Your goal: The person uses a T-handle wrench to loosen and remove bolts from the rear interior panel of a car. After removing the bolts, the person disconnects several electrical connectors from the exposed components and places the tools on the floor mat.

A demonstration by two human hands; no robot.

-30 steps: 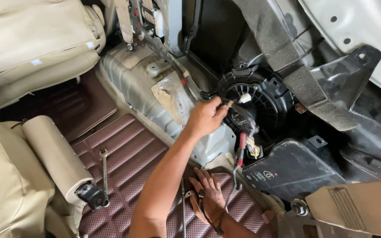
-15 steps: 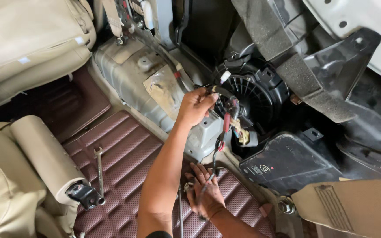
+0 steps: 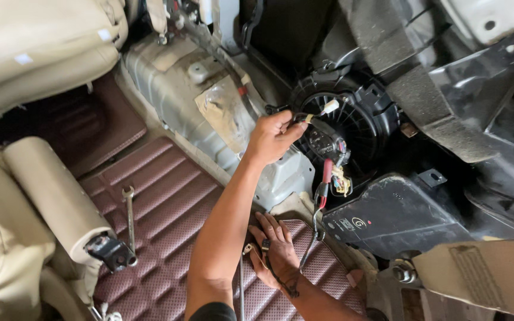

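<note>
Two bare forearms, no gloves, no watch. Left hand [image 3: 272, 138] without rings or bands. Right hand [image 3: 276, 249] with a dark ring on one finger and a thin dark cord or bracelet looped at the wrist. Edge of a dark short sleeve just visible at the bottom of the frame, above the left elbow.

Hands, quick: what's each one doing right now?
Left hand: closed on the wire at the blower fan.
Right hand: open, flat on the floor mat.
</note>
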